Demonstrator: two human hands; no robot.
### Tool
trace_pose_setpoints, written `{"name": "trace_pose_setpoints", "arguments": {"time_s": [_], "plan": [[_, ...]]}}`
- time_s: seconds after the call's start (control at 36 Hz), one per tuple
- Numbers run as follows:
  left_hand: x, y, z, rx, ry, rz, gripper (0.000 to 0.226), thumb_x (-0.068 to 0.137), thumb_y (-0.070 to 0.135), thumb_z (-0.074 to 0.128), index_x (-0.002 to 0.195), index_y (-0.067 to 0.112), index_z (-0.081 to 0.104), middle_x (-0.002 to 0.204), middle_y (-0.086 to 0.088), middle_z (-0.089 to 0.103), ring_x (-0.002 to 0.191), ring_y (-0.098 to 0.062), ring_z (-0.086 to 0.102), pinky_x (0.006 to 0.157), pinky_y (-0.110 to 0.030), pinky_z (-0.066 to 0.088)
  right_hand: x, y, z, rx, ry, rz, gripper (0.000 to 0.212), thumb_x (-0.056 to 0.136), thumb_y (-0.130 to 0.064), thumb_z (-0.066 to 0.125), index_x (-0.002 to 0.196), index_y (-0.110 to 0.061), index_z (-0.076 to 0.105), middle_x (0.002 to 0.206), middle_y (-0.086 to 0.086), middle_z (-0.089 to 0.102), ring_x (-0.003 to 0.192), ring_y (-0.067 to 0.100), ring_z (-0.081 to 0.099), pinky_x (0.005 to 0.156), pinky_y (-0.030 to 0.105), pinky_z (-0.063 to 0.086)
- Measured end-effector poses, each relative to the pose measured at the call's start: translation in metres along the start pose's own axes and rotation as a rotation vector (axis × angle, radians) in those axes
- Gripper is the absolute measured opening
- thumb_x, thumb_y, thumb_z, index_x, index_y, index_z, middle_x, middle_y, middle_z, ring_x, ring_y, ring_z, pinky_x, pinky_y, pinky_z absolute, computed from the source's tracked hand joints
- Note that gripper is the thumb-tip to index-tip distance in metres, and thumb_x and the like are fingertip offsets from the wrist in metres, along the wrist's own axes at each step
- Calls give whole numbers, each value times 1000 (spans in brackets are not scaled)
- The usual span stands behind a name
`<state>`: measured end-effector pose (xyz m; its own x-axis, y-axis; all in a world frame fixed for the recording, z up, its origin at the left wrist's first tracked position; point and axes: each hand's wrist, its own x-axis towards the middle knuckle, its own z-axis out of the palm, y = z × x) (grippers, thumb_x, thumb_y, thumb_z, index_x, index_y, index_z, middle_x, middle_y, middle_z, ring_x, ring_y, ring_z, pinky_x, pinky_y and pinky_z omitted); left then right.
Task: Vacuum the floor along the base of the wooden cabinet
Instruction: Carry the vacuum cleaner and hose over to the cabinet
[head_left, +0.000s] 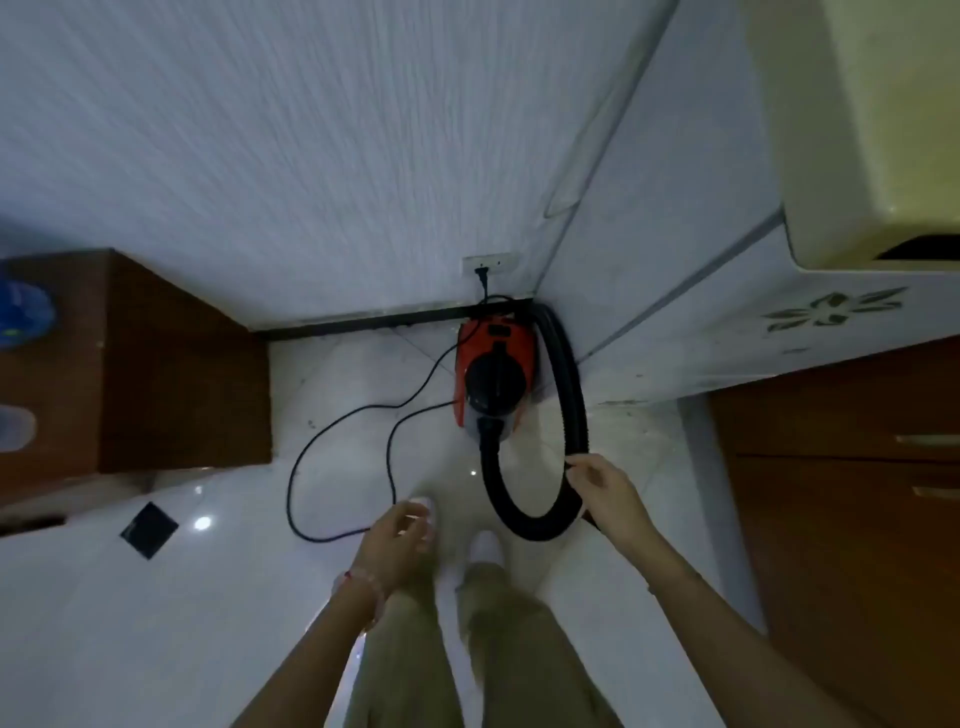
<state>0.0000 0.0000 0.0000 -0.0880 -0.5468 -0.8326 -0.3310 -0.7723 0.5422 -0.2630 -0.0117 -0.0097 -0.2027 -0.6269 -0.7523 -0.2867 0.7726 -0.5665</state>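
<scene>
- Dim room overall; we read a cool blue-grey cast on the wall and the floor.
- Warmer yellowish light falls on the cream unit at the upper right.
- Small bright glare spots sit on the glossy floor tiles, one just beside the dark tile inset.
- We note streaky motion blur across the wall; the left hand and the legs are smeared too.
- The right hand and the red vacuum look somewhat sharper.
- Strong wide-angle bending: wall lines and cabinet edges curve toward the borders.
- Shadows are soft and weak.
</scene>
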Motion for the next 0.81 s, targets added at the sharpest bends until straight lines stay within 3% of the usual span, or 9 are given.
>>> {"name": "trace_pose_setpoints", "arguments": {"time_s": [0.06,0.14,0.25,0.33,0.39,0.5,0.64,0.72,0.81], "plan": [[25,5,3,-3,1,31,16,97,17,44,104,19,59,103,-13,64,94,-24,61,72,-25,50,21,-10,-1,-45,101,-85,38,96,-15,54,134,-12,52,123,-1,54,115,14,51,92,20,36],[71,14,8,46,-29,73,16,97,19,44,94,24,59,97,-10,65,91,-25,62,78,-33,51,60,-22,-1,-117,245,-190,47,91,-10,60,136,-6,48,123,5,50,115,15,45,93,11,26],[135,22,15,115,-61,93,13,96,15,45,97,18,58,88,0,64,86,-20,60,86,-37,49,110,-17,8,21,331,-47,73,89,-23,66,149,-9,28,148,5,35,133,17,37,108,24,30],[181,23,17,163,-87,95,21,94,8,43,86,23,56,90,-5,64,86,-23,59,81,-36,48,136,-7,20,121,329,42,61,89,-22,66,140,-4,38,121,7,53,105,18,54,77,14,45],[207,23,17,196,-93,94,21,93,8,42,86,23,56,94,-8,64,88,-24,59,76,-30,45,150,0,29,145,334,44,50,87,-24,68,129,-6,47,106,5,59,87,15,55,61,14,41],[255,24,18,210,-105,70,19,92,14,43,81,23,56,95,-8,62,86,-22,56,70,-27,43,172,13,44,201,333,74,51,83,-37,71,124,-14,52,101,-1,62,91,18,61,71,26,46],[311,37,35,123,-143,48,14,92,11,49,100,13,59,100,-11,58,90,-21,51,82,-33,43,193,20,57,306,229,79,35,81,-35,73,106,-14,62,90,5,66,67,14,63,66,32,48],[340,45,52,79,-135,-2,37,92,8,53,127,-3,48,110,-17,53,96,-22,47,89,-37,43,205,25,60,304,186,72,26,83,-31,72,101,-15,63,87,4,67,66,14,63,68,32,48],[359,49,66,110,-152,-56,52,92,11,53,140,1,35,124,-17,50,107,-25,49,93,-33,39,214,27,62,297,162,80,21,84,-31,71,97,-18,62,85,4,67,65,14,62,67,30,50]]}}
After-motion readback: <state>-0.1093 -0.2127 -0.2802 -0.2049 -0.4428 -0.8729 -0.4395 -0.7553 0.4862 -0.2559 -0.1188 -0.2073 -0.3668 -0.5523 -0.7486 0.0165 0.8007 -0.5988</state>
